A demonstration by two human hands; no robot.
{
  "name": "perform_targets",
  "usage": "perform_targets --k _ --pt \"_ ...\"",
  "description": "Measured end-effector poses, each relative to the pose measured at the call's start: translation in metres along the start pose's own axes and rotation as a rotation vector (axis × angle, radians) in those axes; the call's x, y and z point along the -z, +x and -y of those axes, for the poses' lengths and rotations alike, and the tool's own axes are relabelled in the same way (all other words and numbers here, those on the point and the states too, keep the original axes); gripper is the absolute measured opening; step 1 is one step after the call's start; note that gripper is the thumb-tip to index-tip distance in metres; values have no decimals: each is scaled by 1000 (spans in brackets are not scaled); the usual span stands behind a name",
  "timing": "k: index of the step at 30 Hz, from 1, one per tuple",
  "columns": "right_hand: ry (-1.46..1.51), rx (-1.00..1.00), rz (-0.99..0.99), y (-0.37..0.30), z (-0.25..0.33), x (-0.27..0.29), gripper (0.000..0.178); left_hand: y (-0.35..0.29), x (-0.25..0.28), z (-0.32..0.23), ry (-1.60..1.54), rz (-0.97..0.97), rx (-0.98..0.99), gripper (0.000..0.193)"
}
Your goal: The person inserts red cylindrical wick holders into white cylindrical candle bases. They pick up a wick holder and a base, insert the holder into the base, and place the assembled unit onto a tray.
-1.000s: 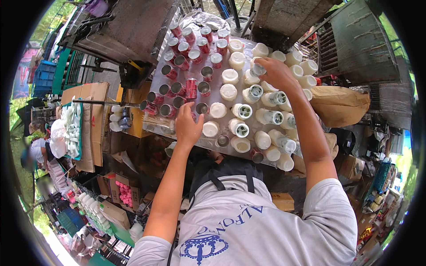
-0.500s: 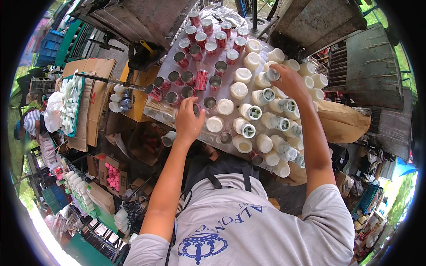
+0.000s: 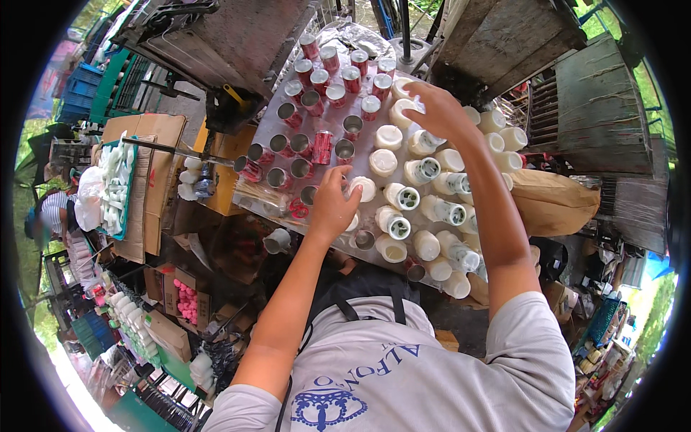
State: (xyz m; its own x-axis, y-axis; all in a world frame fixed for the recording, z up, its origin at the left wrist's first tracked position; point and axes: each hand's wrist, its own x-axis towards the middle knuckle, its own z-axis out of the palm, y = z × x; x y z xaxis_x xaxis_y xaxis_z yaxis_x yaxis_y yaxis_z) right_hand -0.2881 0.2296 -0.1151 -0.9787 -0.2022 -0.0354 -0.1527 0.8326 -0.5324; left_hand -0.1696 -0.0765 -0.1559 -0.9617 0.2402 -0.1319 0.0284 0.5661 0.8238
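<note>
My left hand (image 3: pixel 336 207) curls at the near middle of the table, thumb and fingers against the edge of a white waxy cylinder (image 3: pixel 364 189). Farther off, my right hand (image 3: pixel 440 111) is bent beside a white waxy cylinder (image 3: pixel 402 113). Something small and translucent shows between its thumb and fingers; its kind is not clear. Below that hand, several white cylinders lie on their sides with clear glass ends, such as one jar (image 3: pixel 422 171). Red metal cans (image 3: pixel 322 147), some open and some with silvery ends up, stand on the left half.
The table's pale top (image 3: pixel 270 126) slopes away under the cans. A bundle of thin sticks (image 3: pixel 260 196) lies at its left edge, a brown paper bag (image 3: pixel 551 203) at the right. Cardboard (image 3: pixel 155 173) and a blue-green tray (image 3: pixel 108 183) with white pieces are left. A person (image 3: pixel 54 212) is far left.
My right hand has moved left and away, off a glass-ended cylinder that stays lying on the table. My left hand has shifted right, from the cans to a white waxy cylinder.
</note>
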Motion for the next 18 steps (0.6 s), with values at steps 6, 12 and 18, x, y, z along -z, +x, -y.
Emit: perform_targets --k 6,12,18 --pt "-434 184 189 97 -4 -98 47 -15 9 8 18 20 -14 46" --pt "-550 201 305 120 -6 -130 40 -29 31 16 -2 -65 -12 45" --pt "-251 212 101 104 -13 -97 37 -38 47 20 -37 -113 60 44"
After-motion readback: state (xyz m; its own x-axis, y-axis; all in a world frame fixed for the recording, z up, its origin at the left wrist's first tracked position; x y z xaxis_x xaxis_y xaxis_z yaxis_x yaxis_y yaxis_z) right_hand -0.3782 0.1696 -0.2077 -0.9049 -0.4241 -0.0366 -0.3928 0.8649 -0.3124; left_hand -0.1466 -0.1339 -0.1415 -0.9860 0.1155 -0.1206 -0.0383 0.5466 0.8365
